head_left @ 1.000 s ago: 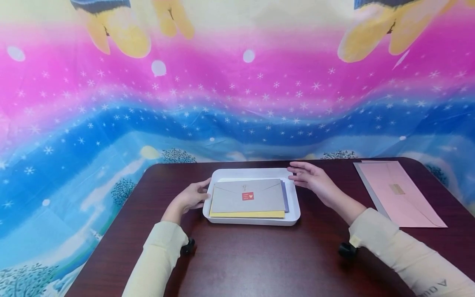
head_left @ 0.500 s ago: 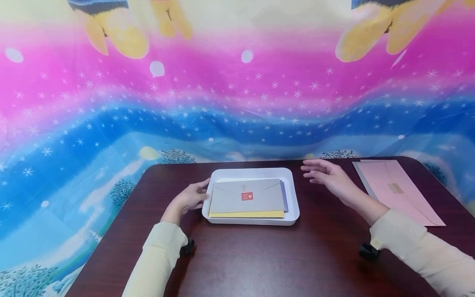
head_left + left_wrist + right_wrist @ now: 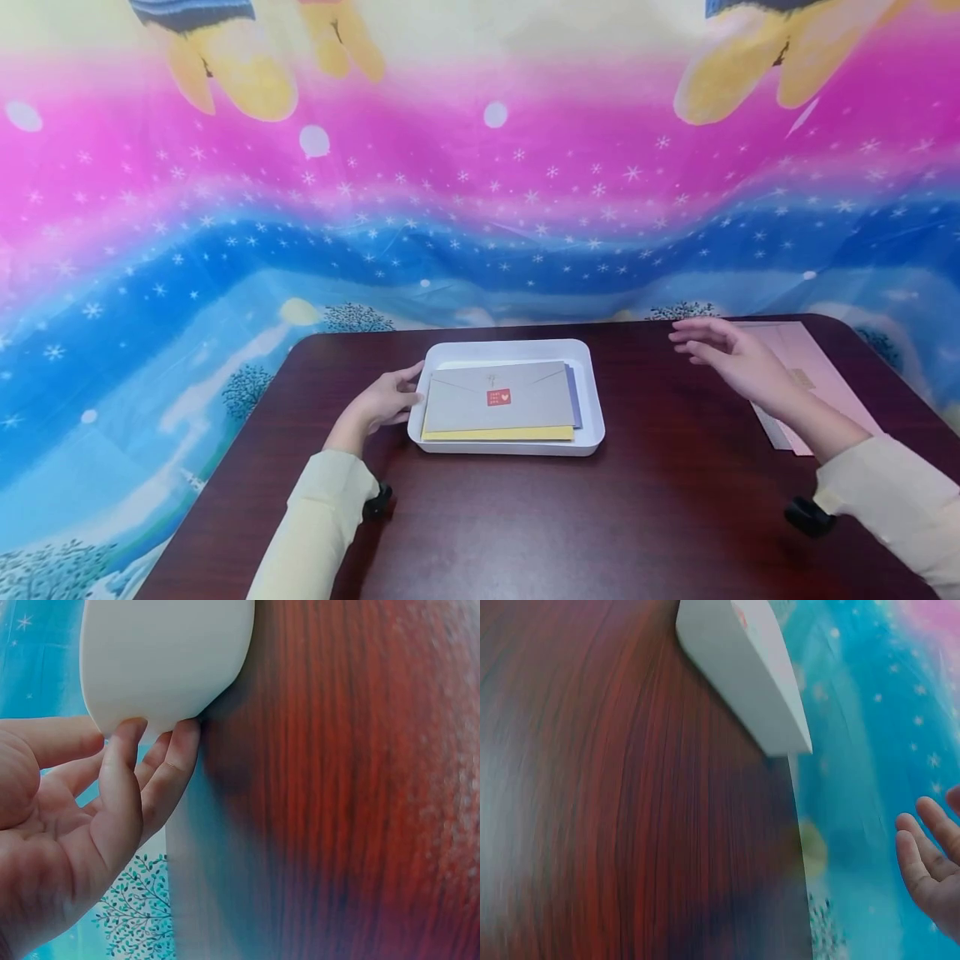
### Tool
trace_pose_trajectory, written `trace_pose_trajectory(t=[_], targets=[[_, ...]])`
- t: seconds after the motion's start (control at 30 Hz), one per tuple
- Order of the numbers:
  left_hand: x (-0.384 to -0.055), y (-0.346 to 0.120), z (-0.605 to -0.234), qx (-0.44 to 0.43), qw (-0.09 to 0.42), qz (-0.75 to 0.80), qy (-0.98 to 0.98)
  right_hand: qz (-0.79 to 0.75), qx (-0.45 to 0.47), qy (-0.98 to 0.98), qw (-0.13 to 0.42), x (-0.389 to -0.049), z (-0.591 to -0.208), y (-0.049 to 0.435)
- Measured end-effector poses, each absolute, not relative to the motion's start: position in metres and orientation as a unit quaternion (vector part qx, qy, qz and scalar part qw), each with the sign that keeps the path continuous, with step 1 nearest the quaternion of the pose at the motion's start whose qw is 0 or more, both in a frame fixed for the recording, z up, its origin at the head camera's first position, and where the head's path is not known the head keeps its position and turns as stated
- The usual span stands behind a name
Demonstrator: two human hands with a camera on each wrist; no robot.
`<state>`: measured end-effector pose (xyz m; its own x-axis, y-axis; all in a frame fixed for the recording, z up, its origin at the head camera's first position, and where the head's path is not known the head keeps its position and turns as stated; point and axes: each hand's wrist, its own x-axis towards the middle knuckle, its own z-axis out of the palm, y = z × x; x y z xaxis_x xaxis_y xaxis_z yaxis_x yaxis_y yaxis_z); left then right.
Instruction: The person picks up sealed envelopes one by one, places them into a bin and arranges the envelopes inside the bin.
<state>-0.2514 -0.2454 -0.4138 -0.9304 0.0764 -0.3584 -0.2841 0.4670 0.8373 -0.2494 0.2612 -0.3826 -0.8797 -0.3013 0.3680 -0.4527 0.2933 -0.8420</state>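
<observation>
A shallow white tray [image 3: 506, 448] sits on the table, bearing a stack of envelopes. On top lies a grey envelope [image 3: 465, 408] with a red heart sticker, above a yellow envelope [image 3: 495, 434] and a bluish-purple envelope [image 3: 575, 398]. My left hand [image 3: 384, 400] holds the tray's left end; in the left wrist view its fingertips and thumb press against the white wall. Away to the right, my right hand [image 3: 738, 362] is in the air with its fingers loosely extended, holding nothing. Behind it, a pink envelope [image 3: 832, 392] is partly hidden by that hand and forearm.
The dark wooden table [image 3: 510, 525] has rounded far corners. A colourful printed cloth [image 3: 480, 208] hangs right behind its far edge. Under the pink envelope, a greyish edge [image 3: 768, 427] of another one shows.
My right hand has moved away from the tray's right end, rightward to the pink envelope's near side. The left hand and the tray have stayed in place.
</observation>
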Motion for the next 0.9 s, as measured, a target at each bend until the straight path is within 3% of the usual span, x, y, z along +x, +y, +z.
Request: trace_pose_trajectory(t=[0.3, 0.9], targets=[[-0.251, -0.246, -0.409, -0.06, 0.173, 0.505, 0.843, 0.413, 0.227, -0.875, 0.114, -0.245, -0.379, 0.297], [-0.25, -0.245, -0.407, -0.056, 0.179, 0.505, 0.843, 0.262, 0.097, -0.954, 0.105, -0.234, -0.375, 0.356]])
